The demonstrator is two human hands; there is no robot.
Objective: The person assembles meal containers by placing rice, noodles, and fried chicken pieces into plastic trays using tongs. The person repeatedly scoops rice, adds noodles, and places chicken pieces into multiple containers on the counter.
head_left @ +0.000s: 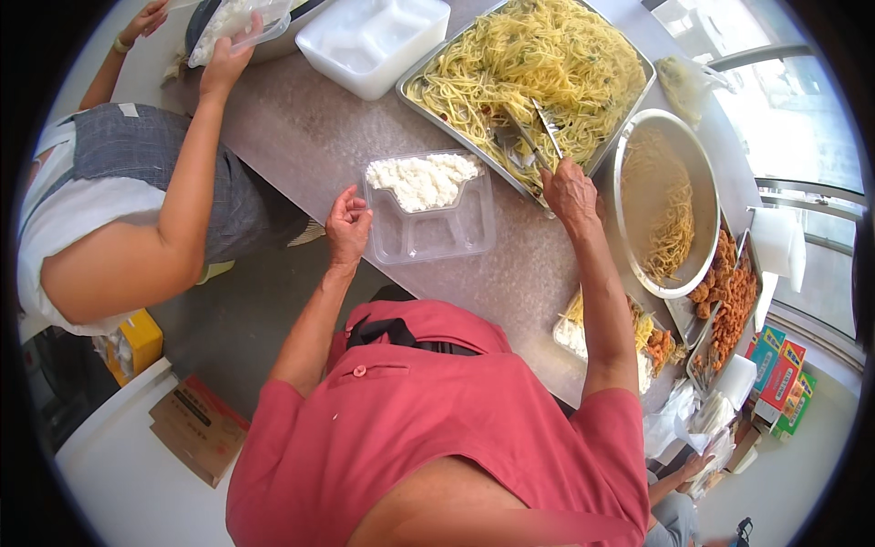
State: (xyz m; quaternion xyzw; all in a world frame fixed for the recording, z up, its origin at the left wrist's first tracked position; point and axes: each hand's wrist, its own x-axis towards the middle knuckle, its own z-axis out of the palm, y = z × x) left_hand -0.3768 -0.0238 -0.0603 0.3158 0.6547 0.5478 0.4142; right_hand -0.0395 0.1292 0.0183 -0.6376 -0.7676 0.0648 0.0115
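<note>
On the table [283, 137], rice [424, 180] is set in the tray [390, 239], other compartments unfilled, while tongs [530, 141] are clasped by the right hand [572, 193] and the grip of the left hand [348, 228] cannot be told.

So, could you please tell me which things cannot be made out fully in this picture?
All in the head view:
Tongs: their near end is hidden by the right hand.
Packed food: its middle is hidden by the right forearm.
Noodle tray: its far corner is cut off by the upper edge.
Co-worker's rice box: also cut off there.
</note>
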